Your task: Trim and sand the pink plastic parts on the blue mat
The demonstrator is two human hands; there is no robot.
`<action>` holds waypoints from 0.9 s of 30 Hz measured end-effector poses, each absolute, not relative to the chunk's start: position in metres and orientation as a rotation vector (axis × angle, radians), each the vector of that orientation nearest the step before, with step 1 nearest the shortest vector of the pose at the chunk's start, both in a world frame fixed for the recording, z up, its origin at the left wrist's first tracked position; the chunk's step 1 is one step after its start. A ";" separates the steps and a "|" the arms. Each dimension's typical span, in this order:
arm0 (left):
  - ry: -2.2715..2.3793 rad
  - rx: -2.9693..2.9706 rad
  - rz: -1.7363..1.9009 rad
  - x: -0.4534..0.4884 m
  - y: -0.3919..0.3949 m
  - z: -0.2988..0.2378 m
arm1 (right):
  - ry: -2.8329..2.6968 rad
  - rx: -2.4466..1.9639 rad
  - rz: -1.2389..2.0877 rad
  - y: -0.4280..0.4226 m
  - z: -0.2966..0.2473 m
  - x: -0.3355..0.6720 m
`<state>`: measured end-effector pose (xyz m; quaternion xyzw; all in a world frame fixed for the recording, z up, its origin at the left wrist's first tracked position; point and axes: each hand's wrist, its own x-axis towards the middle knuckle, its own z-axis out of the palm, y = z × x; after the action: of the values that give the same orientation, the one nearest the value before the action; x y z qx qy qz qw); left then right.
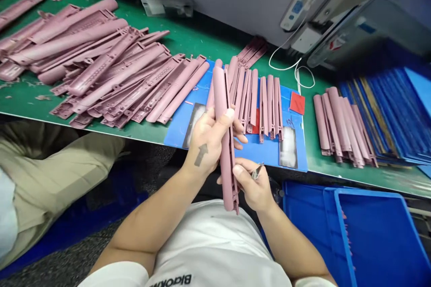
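1. Green worktop (188, 38) crosses the view at a slant, under a blue mat (296, 161); the setting looks like a factory bench.
2. Nearest, the left hand (205, 143) is clenched around a long pink moulded plastic strip (219, 98), which stands tilted above the mat's near edge. Its lower end hangs in front of the person's white T-shirt (208, 242).
3. Right hand (254, 186) pinches a small metal blade (257, 171) between thumb and forefinger, just beside the strip's lower half. Whether the tip touches the strip cannot be told.
4. Risk, judged: the blade works close to the left hand's fingers, so a slip on the ribbed edge could cut them. Too much pressure could also score the strip or crack a thin flange.
5. Low at left, a co-worker's knee in beige trousers (50, 166) sits near the worktop edge. Low at right stands a blue plastic crate (370, 237).
6. Further out, pink strips (269, 107) lie side by side on the mat, near a red square pad (297, 103).
7. Risk, judged: the loose pile of pink parts (111, 76) at left overhangs nothing yet, but a knock could slide pieces over the edge. A bundle of pink parts (340, 125) lies at right, against blue sheets (393, 116).
8. Labels: the shirt print is inverted and partly cut off, beginning "Black". Markings on the grey machine (299, 4) are too small to read.
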<state>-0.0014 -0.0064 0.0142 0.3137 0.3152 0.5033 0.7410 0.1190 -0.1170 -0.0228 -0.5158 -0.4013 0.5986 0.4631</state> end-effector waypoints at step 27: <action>0.626 0.430 1.063 0.019 0.007 -0.006 | -0.865 -1.146 1.625 -0.118 -0.043 0.133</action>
<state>0.0186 0.0075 -0.0058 0.2000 0.2913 0.4945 0.7942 0.1330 -0.1179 -0.0433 -0.4672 -0.3527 0.6623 0.4677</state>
